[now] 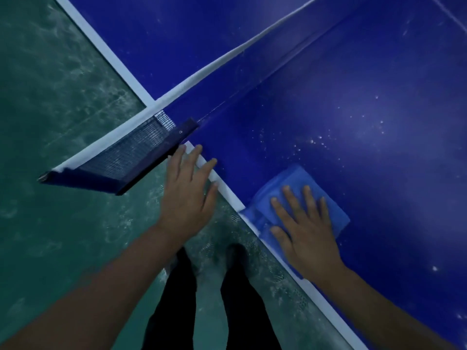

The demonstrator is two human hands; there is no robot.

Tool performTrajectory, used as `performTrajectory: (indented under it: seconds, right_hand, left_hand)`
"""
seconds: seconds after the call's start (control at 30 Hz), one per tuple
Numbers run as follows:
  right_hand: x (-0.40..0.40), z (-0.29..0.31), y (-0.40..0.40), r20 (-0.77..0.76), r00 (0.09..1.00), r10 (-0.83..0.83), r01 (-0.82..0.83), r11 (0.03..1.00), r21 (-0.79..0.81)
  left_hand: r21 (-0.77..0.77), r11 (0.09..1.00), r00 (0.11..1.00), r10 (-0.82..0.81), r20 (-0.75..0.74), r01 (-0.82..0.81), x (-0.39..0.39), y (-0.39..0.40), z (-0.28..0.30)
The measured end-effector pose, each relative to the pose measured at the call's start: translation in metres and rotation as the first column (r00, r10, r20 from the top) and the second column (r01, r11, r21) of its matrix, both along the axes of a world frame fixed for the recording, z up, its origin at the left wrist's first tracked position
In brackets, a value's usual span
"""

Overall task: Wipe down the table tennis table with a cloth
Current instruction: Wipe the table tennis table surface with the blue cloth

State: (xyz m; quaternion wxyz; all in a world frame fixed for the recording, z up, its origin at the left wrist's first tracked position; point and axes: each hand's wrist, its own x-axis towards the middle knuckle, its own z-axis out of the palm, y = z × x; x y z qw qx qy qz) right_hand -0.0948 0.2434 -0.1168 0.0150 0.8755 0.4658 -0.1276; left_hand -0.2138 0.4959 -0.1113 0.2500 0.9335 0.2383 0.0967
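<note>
The blue table tennis table (pixel 366 147) fills the upper right, edged by a white line and dotted with pale dust specks. A folded blue cloth (pixel 285 183) lies flat on the table right at its near side edge. My right hand (pixel 305 228) presses down on the cloth with straight, spread fingers. My left hand (pixel 188 190) rests with straight fingers on the white table edge, just beside the net bracket.
The net (pixel 227 56) with its white top band runs diagonally across the table. Its dark blue bracket and post (pixel 121 170) stick out past the table's side. Below is a worn green floor (pixel 50 122), with my dark-trousered legs (pixel 237 299) close to the table.
</note>
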Motion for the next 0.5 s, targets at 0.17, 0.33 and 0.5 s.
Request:
performTrajectory:
  seconds: [0.17, 0.33, 0.5]
  right_hand:
    - [0.072, -0.004, 0.039, 0.053, 0.875, -0.482, 0.48, 0.876, 0.047]
    - [0.066, -0.01, 0.136, 0.099, 0.869, -0.485, 0.48, 0.874, 0.071]
    - [0.066, -0.006, 0.119, 0.112, 0.993, -0.048, 0.047, 0.999, 0.003]
  left_hand:
    - [0.044, 0.999, 0.996, -0.011, -0.089, 0.015, 0.004, 0.03, -0.003]
    - [0.006, 1.0, 0.997, 0.003, -0.075, -0.003, -0.014, 0.025, 0.003]
    - [0.021, 1.0, 0.983, 0.026, -0.179, -0.023, -0.021, 0.03, 0.008]
